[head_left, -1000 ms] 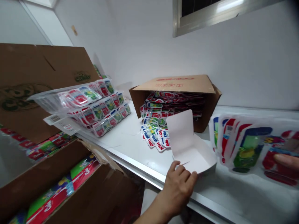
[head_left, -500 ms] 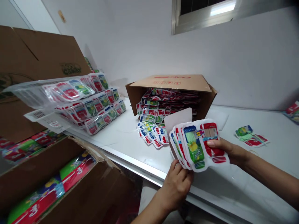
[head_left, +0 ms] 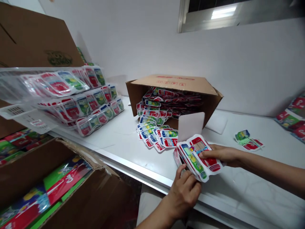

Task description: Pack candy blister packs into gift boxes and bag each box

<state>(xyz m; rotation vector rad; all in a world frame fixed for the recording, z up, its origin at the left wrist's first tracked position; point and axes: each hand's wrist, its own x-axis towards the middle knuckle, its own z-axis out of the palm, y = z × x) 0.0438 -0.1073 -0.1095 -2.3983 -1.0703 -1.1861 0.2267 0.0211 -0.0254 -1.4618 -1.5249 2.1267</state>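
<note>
Packets lie between the two hands.

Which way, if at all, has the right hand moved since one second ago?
Yes: the right hand, gripping the packs, has moved left, judged against the carton lying on its side, and now holds them at the white box.

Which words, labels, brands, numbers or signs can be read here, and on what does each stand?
"Cola": on the red-and-green pack in the lower-left carton.
"Candy": on the raised brown cardboard; the line above it is unclear.
Too blurred: red print and symbols atop the open box.
Too small: lettering on the packets in the right hand.
Too blurred: barcode-like marks on the white tabs.
</note>
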